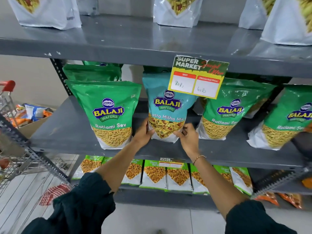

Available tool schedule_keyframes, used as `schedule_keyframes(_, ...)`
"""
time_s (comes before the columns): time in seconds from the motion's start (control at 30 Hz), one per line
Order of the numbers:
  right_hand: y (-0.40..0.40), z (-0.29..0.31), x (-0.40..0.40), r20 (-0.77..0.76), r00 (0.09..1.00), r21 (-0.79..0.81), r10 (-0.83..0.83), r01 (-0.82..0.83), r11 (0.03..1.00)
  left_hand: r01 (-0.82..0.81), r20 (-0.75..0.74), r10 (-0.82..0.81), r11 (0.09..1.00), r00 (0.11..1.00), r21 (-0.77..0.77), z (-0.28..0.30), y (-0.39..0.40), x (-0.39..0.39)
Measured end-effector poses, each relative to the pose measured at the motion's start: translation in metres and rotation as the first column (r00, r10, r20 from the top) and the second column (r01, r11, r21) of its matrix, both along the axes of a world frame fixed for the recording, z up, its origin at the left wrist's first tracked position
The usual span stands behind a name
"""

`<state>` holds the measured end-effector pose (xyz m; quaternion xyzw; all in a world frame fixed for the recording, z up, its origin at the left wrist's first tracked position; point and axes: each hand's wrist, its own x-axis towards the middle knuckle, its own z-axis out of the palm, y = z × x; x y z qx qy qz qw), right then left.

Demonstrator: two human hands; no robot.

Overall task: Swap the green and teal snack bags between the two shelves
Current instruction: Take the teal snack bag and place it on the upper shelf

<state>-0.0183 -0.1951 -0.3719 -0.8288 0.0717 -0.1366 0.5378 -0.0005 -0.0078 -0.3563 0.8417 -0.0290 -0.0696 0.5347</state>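
1. The teal bag [168, 105] stands upright on the middle shelf [70, 130] between green bags [108, 114].
2. Left hand [143, 134] and right hand [187, 137] clasp its lower corners, equally near.

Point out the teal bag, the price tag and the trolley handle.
teal bag [168, 105]: head view, on its logo.
price tag [196, 78]: head view, on its middle.
trolley handle [8, 85]: head view, on the red grip.

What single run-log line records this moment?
stage: placing/gripping teal bag | left hand: on Khatta Mitha Mix bag | right hand: same bag | location: middle shelf, between green Ratlami Sev bags
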Motion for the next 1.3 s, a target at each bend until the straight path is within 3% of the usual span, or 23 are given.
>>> schedule_keyframes(0.3, -0.016, 0.003, -0.092, 0.041, 0.996, -0.079, -0.075, 0.078, 0.994, 0.115, 0.030, -0.116, 0.993, 0.993, 0.028, 0.013, -0.012, -0.056)
schedule_keyframes(0.63, -0.017, 0.039, -0.194, 0.088, 0.995, 0.163, -0.037, 0.022, 0.986, 0.205, 0.202, -0.201, 0.979, 0.959, 0.002, 0.052, 0.008, -0.149)
schedule_keyframes(0.83, -0.018, 0.104, -0.212, 0.240, 0.969, 0.077, 0.066, -0.087, 0.993, 0.251, 0.295, -0.212, 0.963, 0.932, -0.101, 0.120, 0.033, -0.185)
schedule_keyframes(1.03, -0.007, 0.196, -0.208, 0.449, 0.884, 0.053, 0.134, -0.176, 0.983, 0.235, 0.456, -0.129, 0.954, 0.880, -0.184, 0.209, 0.047, -0.199)
schedule_keyframes(1.3, -0.001, 0.312, -0.170, 0.570, 0.796, -0.022, 0.204, -0.234, 0.972, 0.196, 0.580, -0.060, 0.965, 0.812, -0.174, 0.313, 0.053, -0.168)
